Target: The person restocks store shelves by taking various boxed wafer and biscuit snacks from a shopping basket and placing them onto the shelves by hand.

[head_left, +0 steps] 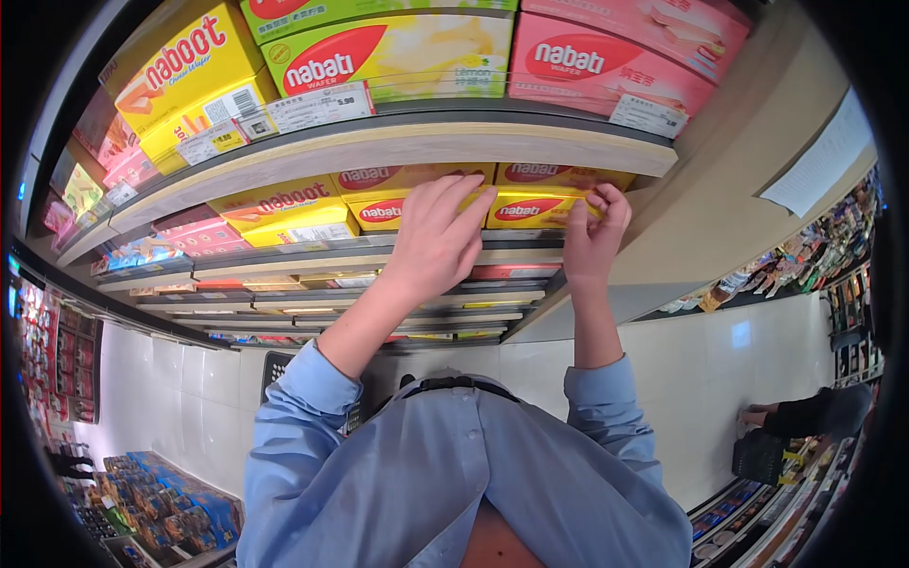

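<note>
My left hand (437,235) reaches onto the second shelf, fingers stretched over the front of the yellow Nabati wafer boxes (382,213); it is open. Its fingertips lie at the gap beside another yellow Nabati box (528,210) to the right. My right hand (595,232) is at that box's right end, fingers bent and slightly apart, with nothing seen held in them. Whether its fingertips press on the box I cannot tell.
Above, a wooden shelf edge (398,150) carries green lemon boxes (388,62), pink boxes (606,62) and price tags. A side panel (701,199) stands right. Below are more shelves and a dark basket (276,369). Another person (805,412) is at the far right.
</note>
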`<action>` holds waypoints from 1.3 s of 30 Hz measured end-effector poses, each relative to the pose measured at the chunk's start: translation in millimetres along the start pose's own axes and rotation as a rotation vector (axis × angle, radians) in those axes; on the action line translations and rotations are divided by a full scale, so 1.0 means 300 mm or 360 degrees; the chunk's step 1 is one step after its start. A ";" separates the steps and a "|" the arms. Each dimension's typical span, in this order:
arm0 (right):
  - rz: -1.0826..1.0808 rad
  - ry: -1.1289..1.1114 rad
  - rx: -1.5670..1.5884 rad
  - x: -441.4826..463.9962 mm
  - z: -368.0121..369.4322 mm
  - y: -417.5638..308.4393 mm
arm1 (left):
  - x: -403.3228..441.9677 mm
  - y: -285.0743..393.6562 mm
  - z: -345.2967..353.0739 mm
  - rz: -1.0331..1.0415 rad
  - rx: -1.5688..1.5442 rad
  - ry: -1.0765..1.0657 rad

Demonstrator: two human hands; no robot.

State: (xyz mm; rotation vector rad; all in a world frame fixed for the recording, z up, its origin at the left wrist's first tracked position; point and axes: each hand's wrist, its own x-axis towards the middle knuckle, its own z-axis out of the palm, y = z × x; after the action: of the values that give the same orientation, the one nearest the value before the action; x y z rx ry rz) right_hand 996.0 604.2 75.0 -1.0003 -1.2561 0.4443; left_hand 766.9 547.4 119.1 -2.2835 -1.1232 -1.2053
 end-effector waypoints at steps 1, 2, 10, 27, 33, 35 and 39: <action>0.0011 -0.0004 -0.0022 0.003 -0.005 -0.002 | 0.010 0.006 0.009 0.0015 -0.0021 -0.0013; 0.0021 -0.0009 -0.0045 0.005 -0.008 -0.005 | 0.016 0.011 0.016 0.0003 -0.0011 -0.0017; 0.0034 -0.0035 -0.0169 0.001 -0.039 -0.009 | -0.011 0.035 0.058 -0.0044 0.0035 -0.0067; -0.0156 -0.0091 -0.0097 -0.080 -0.036 -0.010 | -0.139 -0.016 0.015 -0.0155 0.0084 -0.0133; -0.0111 -0.0209 0.0107 -0.134 -0.045 -0.024 | -0.251 -0.038 -0.045 -0.0301 0.0066 -0.0018; 0.0031 -0.0400 0.0136 -0.184 -0.063 0.010 | -0.310 -0.022 -0.068 -0.0342 0.0011 -0.0056; 0.0128 -0.0808 -0.0027 -0.282 -0.162 0.040 | -0.483 0.008 -0.083 -0.0619 -0.0174 -0.0197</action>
State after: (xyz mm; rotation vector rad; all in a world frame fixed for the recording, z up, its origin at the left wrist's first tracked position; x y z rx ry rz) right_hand 1018.4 527.8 17.5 -0.9870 -1.6755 0.7847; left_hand 706.9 459.7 17.4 -2.3148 -1.6434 -1.3006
